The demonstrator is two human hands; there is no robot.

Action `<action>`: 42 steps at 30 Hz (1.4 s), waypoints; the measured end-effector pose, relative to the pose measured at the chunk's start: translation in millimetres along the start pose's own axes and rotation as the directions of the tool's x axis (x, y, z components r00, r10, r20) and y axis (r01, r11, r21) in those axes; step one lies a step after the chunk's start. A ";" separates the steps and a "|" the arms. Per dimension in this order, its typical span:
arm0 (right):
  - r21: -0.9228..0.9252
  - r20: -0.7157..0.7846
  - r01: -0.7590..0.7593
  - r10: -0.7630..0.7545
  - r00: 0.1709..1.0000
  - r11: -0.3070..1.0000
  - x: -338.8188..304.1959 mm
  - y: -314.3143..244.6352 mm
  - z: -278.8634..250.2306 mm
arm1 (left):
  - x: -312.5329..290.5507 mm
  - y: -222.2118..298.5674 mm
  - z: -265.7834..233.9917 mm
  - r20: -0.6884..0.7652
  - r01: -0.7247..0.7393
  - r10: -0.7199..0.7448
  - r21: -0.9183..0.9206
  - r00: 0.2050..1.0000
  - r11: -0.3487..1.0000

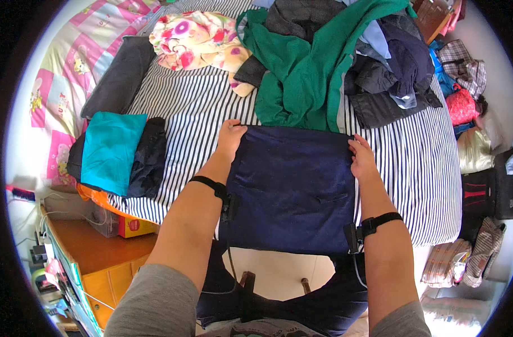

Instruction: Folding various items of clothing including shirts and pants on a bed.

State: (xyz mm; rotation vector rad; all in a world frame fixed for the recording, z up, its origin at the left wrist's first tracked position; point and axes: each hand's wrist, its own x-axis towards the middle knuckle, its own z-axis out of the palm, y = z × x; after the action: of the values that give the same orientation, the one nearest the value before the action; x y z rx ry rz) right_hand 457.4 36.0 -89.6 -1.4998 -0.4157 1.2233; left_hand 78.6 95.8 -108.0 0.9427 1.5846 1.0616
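A flat, squared navy fabric garment [293,191] lies at centre over the near edge of the black-and-white striped bedsheet [194,101], its eleven- and one-o'clock corners pinched by the left hand [231,139] and right hand [363,159]. The flat teal cloth [113,154] at nine o'clock looks finished; the rumpled green fabric garment [304,73] at twelve seems left to fold. The pale yellowish plastic bag [475,151] at three hides its contents.

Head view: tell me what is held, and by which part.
A navy cloth, by its two far corners: the left hand at the left one, the right hand at the right.
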 end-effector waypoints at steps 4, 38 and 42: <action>-0.031 0.043 -0.001 0.002 0.999 1.000 -4.5 -4.5 6.6 | 14.9 -16.9 -1.9 -0.009 -0.053 0.053 -0.017 0.999 0.998; -0.587 0.744 0.808 -0.427 0.513 -0.052 -140.5 30.3 -41.1 | -145.2 -5.9 -57.8 0.656 -0.810 0.642 0.579 0.396 -0.092; -0.657 0.725 0.713 -0.462 0.511 -0.244 -144.4 42.8 -34.7 | -151.1 -8.7 -52.2 0.690 -0.740 0.557 0.646 0.463 -0.185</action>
State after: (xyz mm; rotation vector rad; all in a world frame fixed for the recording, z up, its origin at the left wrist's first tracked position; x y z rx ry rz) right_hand 413.7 -110.2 -65.2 -1.6718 -2.2439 0.0056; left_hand 61.8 -57.2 -64.0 2.9700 1.4171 0.3989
